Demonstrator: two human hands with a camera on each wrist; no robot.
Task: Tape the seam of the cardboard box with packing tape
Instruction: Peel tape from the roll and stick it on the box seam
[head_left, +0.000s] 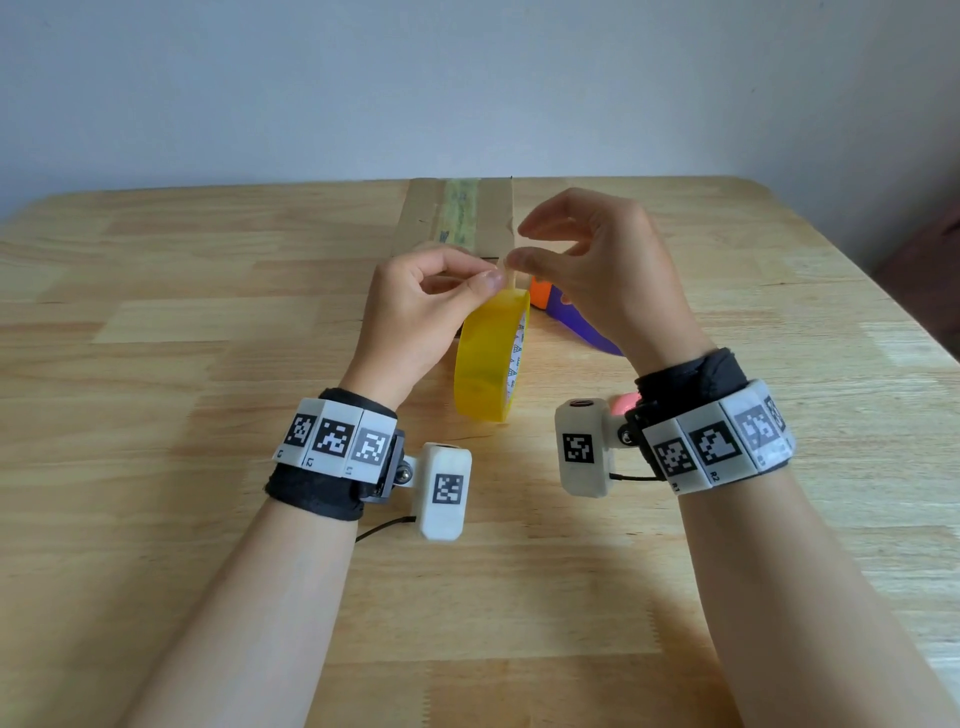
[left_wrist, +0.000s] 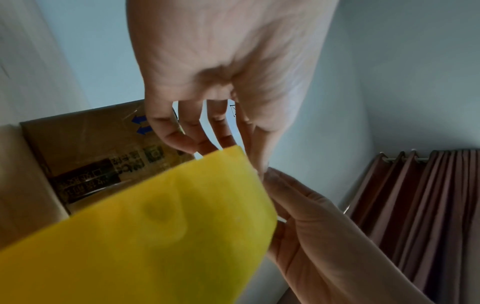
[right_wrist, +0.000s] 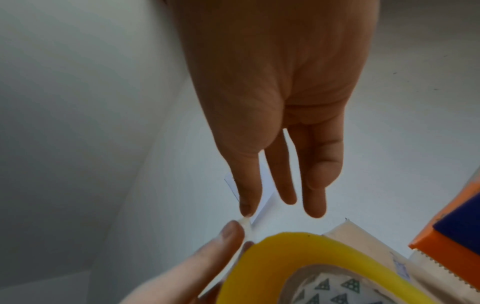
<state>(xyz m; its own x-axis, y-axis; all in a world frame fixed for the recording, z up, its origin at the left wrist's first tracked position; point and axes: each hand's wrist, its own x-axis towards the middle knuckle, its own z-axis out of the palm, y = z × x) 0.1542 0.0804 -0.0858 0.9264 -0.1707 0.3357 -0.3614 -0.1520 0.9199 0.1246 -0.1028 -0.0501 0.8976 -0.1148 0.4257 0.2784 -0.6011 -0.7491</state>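
Observation:
The yellow packing tape roll (head_left: 491, 358) stands on edge in front of the cardboard box (head_left: 457, 218), which carries an old greenish tape strip along its top. My left hand (head_left: 488, 283) pinches the top of the roll between thumb and forefinger. My right hand (head_left: 519, 241) hovers just right of it, thumb tip touching the whitish free tape end (right_wrist: 245, 223), forefinger raised apart above. The left wrist view shows the roll (left_wrist: 155, 236) close up, with the box's printed side (left_wrist: 85, 148) behind. The right wrist view shows the roll's rim (right_wrist: 298, 244).
An orange and purple tape cutter (head_left: 571, 317) lies on the wooden table (head_left: 208, 312) right of the roll, under my right hand; its serrated edge shows in the right wrist view (right_wrist: 454, 236). A pink object (head_left: 626, 402) peeks out by my right wrist. Brown curtains (left_wrist: 428, 205) hang at right.

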